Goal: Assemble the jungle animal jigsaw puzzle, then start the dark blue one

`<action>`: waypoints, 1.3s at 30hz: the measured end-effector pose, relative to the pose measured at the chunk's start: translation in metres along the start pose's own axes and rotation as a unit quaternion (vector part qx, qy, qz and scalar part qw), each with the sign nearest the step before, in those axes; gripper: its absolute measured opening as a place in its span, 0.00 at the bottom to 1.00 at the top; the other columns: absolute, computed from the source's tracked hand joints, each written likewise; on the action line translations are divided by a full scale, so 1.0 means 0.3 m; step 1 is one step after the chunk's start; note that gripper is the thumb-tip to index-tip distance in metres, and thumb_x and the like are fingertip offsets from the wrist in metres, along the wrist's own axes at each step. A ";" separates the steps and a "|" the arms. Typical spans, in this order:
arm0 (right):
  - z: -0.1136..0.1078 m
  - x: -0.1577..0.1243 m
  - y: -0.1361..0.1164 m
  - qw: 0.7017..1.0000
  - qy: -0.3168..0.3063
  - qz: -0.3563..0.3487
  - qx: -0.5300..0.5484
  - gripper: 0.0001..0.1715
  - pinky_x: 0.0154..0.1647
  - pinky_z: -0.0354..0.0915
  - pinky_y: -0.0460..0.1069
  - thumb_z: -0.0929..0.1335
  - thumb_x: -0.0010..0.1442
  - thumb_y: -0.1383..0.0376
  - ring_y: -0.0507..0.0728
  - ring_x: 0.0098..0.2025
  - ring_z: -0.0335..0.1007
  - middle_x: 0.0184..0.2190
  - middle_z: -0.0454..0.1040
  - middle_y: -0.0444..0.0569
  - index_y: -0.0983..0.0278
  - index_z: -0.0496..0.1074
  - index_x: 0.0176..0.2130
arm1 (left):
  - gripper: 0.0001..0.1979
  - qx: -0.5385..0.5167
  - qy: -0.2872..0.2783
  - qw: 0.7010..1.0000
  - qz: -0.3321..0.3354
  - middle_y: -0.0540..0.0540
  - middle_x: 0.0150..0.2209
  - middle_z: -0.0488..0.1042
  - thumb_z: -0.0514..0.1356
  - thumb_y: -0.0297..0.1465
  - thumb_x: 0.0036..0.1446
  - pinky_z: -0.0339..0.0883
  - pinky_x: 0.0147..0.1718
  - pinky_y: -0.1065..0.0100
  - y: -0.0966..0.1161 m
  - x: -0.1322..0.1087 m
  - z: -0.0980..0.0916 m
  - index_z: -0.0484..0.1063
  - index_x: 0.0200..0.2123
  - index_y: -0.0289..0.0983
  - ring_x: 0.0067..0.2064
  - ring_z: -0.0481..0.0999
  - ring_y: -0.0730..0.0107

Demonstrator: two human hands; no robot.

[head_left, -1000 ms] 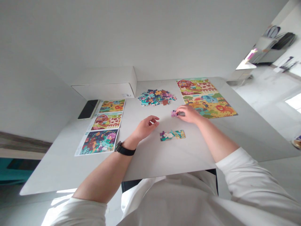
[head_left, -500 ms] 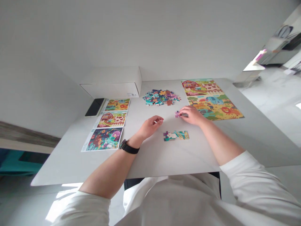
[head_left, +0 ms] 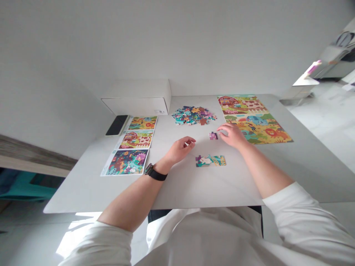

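Head: box [head_left: 135,106] near puzzle pile [head_left: 193,115]; phone [head_left: 117,125]

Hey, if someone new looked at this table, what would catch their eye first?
Probably the colourful heap of puzzle pieces at the back of the white table, near the wall. Next come the bright animal pictures at the back right and three smaller pictures at the left. A small purple piece lies just beside the right hand.
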State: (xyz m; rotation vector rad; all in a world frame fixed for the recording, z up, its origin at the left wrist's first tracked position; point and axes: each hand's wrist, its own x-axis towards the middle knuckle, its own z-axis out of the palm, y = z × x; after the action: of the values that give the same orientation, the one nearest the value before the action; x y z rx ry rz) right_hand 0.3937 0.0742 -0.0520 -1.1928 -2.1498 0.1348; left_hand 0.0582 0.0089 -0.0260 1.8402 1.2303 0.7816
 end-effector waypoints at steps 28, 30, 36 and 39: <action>-0.004 0.278 0.035 0.954 -0.101 0.252 -0.128 0.12 0.50 0.72 0.55 0.71 0.65 0.62 0.64 0.48 0.83 0.46 0.88 0.54 0.59 0.86 0.44 | 0.13 0.179 -0.035 0.979 0.088 0.43 0.45 0.83 0.60 0.31 0.69 0.74 0.46 0.65 0.003 -0.020 -0.009 0.83 0.50 0.40 0.42 0.82 0.64; 0.017 0.327 0.042 0.948 -0.103 0.269 -0.132 0.13 0.51 0.73 0.55 0.71 0.65 0.63 0.64 0.48 0.83 0.47 0.88 0.55 0.59 0.86 0.45 | 0.13 0.179 -0.038 0.979 0.088 0.43 0.46 0.83 0.60 0.31 0.69 0.74 0.47 0.65 0.006 -0.020 -0.009 0.83 0.50 0.39 0.42 0.82 0.63; 0.093 0.432 0.034 0.943 -0.121 0.250 -0.180 0.20 0.58 0.70 0.58 0.71 0.71 0.60 0.67 0.55 0.79 0.54 0.84 0.61 0.62 0.83 0.58 | 0.13 0.177 -0.041 0.979 0.090 0.42 0.46 0.83 0.60 0.30 0.69 0.74 0.47 0.65 0.009 -0.023 -0.012 0.83 0.50 0.39 0.42 0.82 0.63; 0.134 0.464 0.022 0.940 -0.114 0.251 -0.199 0.25 0.61 0.69 0.61 0.69 0.73 0.54 0.71 0.61 0.75 0.61 0.78 0.67 0.62 0.81 0.62 | 0.13 0.170 -0.039 0.980 0.092 0.43 0.46 0.83 0.60 0.30 0.69 0.74 0.47 0.66 0.001 -0.022 -0.010 0.83 0.50 0.39 0.41 0.82 0.64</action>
State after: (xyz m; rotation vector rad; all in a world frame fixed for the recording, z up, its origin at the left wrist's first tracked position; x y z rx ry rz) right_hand 0.3242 0.1961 -0.0159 -2.0421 -2.0729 0.0597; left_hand 0.0536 0.0035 -0.0245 2.2655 1.2127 0.6179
